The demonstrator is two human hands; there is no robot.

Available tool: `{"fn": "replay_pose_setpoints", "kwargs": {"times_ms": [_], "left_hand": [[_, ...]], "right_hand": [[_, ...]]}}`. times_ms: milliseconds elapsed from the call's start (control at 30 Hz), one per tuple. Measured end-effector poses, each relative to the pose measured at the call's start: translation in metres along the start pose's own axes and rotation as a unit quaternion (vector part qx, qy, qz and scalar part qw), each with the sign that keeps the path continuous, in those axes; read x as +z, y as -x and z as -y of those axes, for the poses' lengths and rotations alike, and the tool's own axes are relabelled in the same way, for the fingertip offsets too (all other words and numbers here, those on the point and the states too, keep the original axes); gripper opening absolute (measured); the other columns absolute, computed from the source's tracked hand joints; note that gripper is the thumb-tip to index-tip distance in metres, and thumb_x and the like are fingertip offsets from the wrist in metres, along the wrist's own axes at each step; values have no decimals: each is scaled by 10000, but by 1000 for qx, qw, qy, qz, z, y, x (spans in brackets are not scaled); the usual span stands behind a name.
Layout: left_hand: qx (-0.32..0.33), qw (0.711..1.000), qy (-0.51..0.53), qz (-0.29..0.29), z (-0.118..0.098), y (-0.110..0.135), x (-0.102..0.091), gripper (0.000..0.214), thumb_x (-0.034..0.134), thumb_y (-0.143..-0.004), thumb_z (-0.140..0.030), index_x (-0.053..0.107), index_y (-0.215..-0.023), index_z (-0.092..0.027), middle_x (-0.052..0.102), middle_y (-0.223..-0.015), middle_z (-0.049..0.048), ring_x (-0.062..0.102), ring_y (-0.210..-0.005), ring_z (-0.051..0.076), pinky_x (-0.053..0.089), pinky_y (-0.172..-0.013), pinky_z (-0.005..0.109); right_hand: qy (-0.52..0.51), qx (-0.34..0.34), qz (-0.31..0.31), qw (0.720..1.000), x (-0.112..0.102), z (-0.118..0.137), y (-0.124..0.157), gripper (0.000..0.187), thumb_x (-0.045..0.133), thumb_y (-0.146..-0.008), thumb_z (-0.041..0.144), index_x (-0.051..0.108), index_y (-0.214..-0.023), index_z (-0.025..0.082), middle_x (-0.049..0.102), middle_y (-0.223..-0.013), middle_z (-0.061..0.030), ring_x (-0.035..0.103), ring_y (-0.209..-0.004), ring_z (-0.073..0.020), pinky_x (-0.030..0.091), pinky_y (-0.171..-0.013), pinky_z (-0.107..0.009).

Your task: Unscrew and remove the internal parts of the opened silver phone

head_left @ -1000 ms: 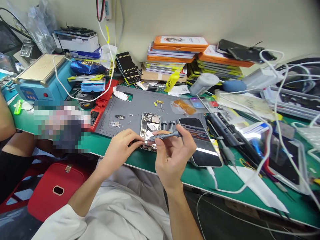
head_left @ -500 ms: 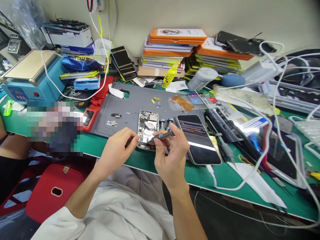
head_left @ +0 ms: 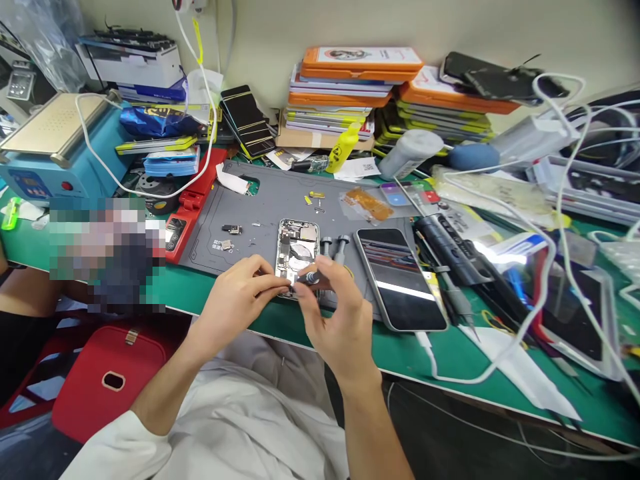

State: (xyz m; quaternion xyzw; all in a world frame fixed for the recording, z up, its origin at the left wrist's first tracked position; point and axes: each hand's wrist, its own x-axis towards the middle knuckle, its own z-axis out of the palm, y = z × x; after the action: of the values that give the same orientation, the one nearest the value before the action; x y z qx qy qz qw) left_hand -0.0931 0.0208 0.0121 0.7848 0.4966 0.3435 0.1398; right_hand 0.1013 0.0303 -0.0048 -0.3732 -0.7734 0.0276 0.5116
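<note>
An opened phone (head_left: 299, 250) lies on the grey work mat (head_left: 265, 200), its inner parts and a round coil showing. My right hand (head_left: 340, 300) grips a dark screwdriver (head_left: 311, 277) between thumb and fingers, held low over the phone's near end. From the left, my left hand (head_left: 240, 290) reaches in with its fingers pressed together at that end, close to the tool's tip. Whatever its fingertips hold, if anything, is hidden. Two more screwdrivers (head_left: 341, 248) stand just right of the phone. A whole phone (head_left: 400, 277) lies screen up farther right, with a white cable at its base.
Small loose parts (head_left: 231, 231) lie on the mat left of the opened phone. A red clamp-like tool (head_left: 195, 200) borders the mat. Behind are stacked orange cases (head_left: 360, 63) and a yellow bottle (head_left: 344, 148). White cables (head_left: 530, 300) loop across the right side.
My left fingers have moved right, over the opened phone's near end. The screwdriver has turned and shifted left in my right hand. The view has shifted slightly.
</note>
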Motion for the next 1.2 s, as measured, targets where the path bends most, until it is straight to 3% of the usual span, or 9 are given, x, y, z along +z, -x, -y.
{"fn": "replay_pose_setpoints", "kwargs": {"times_ms": [100, 233, 367, 467, 600, 733, 867, 1000, 1200], "left_hand": [[-4, 1000, -3, 8, -1, 0, -1, 243, 632, -1157, -286, 868, -1109, -251, 752, -1005, 37, 703, -895, 171, 544, -793, 286], [-14, 1000, 1, 15, -1, 0, -1, 222, 645, -1149, -274, 864, -1131, -244, 757, -1022, 42, 712, -923, 183, 560, -827, 302], [-14, 1000, 1, 13, -1, 1, 0, 224, 636, -1153, -276, 859, -1152, -253, 757, -1030, 47, 713, -938, 187, 569, -844, 305], [-11, 1000, 1, 8, 0, 2, 1, 215, 644, -1151, -276, 856, -1178, -252, 761, -1043, 48, 714, -941, 186, 566, -836, 302], [-8, 1000, 5, 8, 1, 3, 0, 217, 645, -1149, -268, 859, -1169, -236, 761, -1039, 52, 711, -935, 188, 566, -840, 307], [-24, 999, 25, 0, -1, 2, -1, 238, 621, -1162, -279, 856, -1164, -244, 756, -1043, 52, 718, -939, 181, 579, -849, 292], [-71, 994, 83, -21, -4, 0, -5, 200, 661, -1145, -290, 853, -1119, -239, 750, -1037, 40, 724, -924, 166, 588, -853, 267], [-71, 994, 83, -2, -6, -1, -7, 117, 738, -1103, -284, 849, -1112, -248, 753, -1041, 23, 726, -922, 162, 571, -837, 261], [-52, 997, 60, 9, -7, -2, -6, 83, 760, -1081, -219, 840, -1061, -229, 750, -1029, 15, 735, -954, 163, 555, -866, 260]], "right_hand": [[9, -13, -11, 1000, -1, 2, -2, 699, 743, -1047, 145, 443, -1653, 322, 831, -1224, -69, 845, -933, -198, 736, -771, -315], [-29, 16, 15, 999, -2, 1, 2, 657, 522, -1106, 112, 361, -1712, 305, 786, -1359, -131, 843, -1145, -247, 761, -836, -397], [-1, 8, -13, 1000, -3, -1, 4, 662, 621, -1079, 142, 422, -1681, 330, 783, -1357, -116, 813, -1204, -256, 759, -804, -361], [-24, 21, -9, 999, -3, 0, 2, 649, 482, -1103, 110, 404, -1706, 338, 743, -1420, -131, 786, -1246, -257, 748, -752, -344], [-10, 19, -24, 999, -2, 0, 2, 734, 574, -1082, 128, 353, -1745, 351, 737, -1429, -137, 793, -1213, -270, 738, -716, -341], [-25, 30, -27, 999, 1, -1, 6, 678, 482, -1120, 147, 340, -1754, 340, 732, -1472, -146, 802, -1240, -276, 744, -741, -359], [-10, 45, -65, 997, 3, 0, 6, 734, 698, -1070, 205, 380, -1718, 333, 749, -1414, -138, 832, -1037, -237, 741, -720, -344], [-109, 94, -73, 987, 1, 3, 2, 687, 652, -1075, 132, 401, -1680, 341, 764, -1181, -102, 818, -967, -222, 742, -696, -337], [-161, 74, -61, 982, 0, 3, 2, 676, 660, -1052, 97, 413, -1629, 350, 723, -1179, -59, 814, -989, -191, 739, -714, -303]]}}
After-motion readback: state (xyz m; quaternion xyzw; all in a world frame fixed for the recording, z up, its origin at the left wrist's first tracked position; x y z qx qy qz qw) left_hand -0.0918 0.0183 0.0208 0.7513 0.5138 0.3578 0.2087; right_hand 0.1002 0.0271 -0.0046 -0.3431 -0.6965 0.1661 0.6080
